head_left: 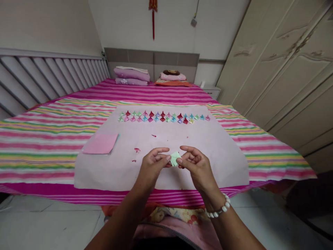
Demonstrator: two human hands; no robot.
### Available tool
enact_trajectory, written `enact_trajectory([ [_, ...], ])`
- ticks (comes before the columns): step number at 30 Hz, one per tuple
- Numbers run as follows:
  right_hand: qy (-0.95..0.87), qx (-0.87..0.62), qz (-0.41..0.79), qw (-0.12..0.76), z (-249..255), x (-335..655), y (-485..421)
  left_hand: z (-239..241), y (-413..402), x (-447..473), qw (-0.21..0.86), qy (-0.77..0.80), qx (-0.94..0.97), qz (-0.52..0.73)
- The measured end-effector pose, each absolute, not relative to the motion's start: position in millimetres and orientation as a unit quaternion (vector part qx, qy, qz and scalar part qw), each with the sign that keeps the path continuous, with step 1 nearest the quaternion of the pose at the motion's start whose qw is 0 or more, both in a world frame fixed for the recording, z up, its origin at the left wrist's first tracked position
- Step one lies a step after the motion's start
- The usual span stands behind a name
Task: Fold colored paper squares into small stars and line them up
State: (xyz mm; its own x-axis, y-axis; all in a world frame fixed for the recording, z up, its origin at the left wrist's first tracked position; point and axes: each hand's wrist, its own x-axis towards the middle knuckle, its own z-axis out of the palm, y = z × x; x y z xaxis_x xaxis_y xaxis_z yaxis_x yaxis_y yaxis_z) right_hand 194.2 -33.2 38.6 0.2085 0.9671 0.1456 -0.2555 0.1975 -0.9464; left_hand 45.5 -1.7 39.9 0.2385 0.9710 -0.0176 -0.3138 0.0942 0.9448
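Note:
A small piece of folded light green paper [175, 159] is held up between my two hands, above the near part of a large pale sheet [104, 173]. My left hand [155, 161] pinches its left edge between thumb and fingers. At its right edge, the thumb and fingers of my right hand [195, 161] close on it too. Both index fingers are raised off the paper. Beyond my hands, small folded paper pieces [162, 116] in red, pink, blue, green and yellow stand in two rows along the far side of the sheet.
A stack of square paper, pink on top [102, 143], lies at the sheet's left. Red scraps [137, 150] are scattered on the sheet. Under it is a bed with a striped cover [47, 149]. Folded bedding [131, 75] sits by the headboard [177, 60]; a wardrobe [281, 69] stands right.

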Motion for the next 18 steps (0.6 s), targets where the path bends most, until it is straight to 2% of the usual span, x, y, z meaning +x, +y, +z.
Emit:
enact_trajectory([
  [6, -0.387, -0.421, 0.456, 0.682, 37, 193, -35, 37, -12, 61, 0.692, 0.347, 0.386, 0.502],
  [10, -0.401, -0.403, 0.476, 0.671, 38, 193, -36, 38, -17, 62, 0.729, 0.323, 0.333, 0.503],
  [18, -0.423, -0.334, 0.595, 0.597, 34, 202, -38, 40, -18, 51, 0.887, 0.222, 0.192, 0.357],
])
